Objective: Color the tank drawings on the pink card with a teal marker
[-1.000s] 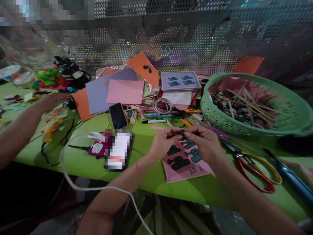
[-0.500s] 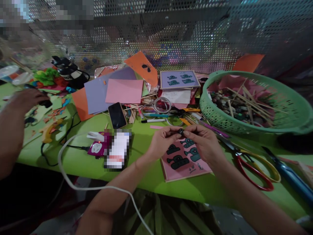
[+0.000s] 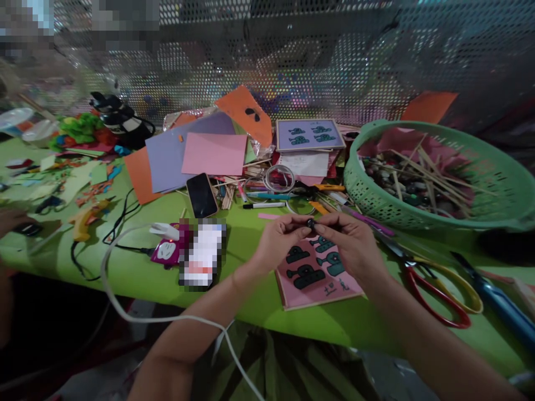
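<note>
A small dark, shiny, rounded piece [image 3: 310, 224] is pinched between the fingertips of my left hand [image 3: 279, 240] and my right hand [image 3: 353, 240]. It may be a pebble; its exact kind is too small to tell. Both hands are closed and hover over a pink board [image 3: 321, 287] decorated with dark green tank shapes and some written characters. The right hand covers part of the board's right side. Left of my left hand lies a lit phone [image 3: 204, 253], its screen blurred out.
A green basket [image 3: 376, 209] with sticks and stones stands at right, near red-and-yellow-handled scissors [image 3: 438, 292]. A white cable [image 3: 167, 319] crosses my left forearm. A dark phone [image 3: 202, 196], coloured papers [image 3: 215, 154] and a yellow glue gun [image 3: 86, 221] lie leftward. Another person's hand [image 3: 10, 220] is at far left.
The other person's hand has moved left and down, towards the frame's edge, with a dark object by it. My hands keep the same pinch on the small dark piece.
</note>
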`<move>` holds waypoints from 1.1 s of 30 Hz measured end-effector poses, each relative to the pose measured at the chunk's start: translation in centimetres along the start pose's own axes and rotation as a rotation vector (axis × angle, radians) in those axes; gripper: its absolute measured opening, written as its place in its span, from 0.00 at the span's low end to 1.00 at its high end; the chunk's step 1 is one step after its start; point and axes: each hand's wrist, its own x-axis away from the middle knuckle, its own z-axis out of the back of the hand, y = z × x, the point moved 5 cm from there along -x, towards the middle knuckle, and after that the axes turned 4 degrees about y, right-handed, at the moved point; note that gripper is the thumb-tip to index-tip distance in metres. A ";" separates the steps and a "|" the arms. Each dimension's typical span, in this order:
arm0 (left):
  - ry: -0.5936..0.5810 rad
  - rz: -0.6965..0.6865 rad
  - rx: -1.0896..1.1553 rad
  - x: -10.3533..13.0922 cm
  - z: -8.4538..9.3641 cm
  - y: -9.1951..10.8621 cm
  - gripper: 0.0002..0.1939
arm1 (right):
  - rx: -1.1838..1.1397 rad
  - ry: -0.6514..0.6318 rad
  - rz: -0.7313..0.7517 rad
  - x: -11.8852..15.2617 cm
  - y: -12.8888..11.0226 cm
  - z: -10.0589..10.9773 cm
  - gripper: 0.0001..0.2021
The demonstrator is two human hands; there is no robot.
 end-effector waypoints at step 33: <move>-0.002 0.055 0.027 -0.2 0.4 -0.1 0.27 | 0.229 -0.004 0.128 0.2 -1.9 0.0 0.09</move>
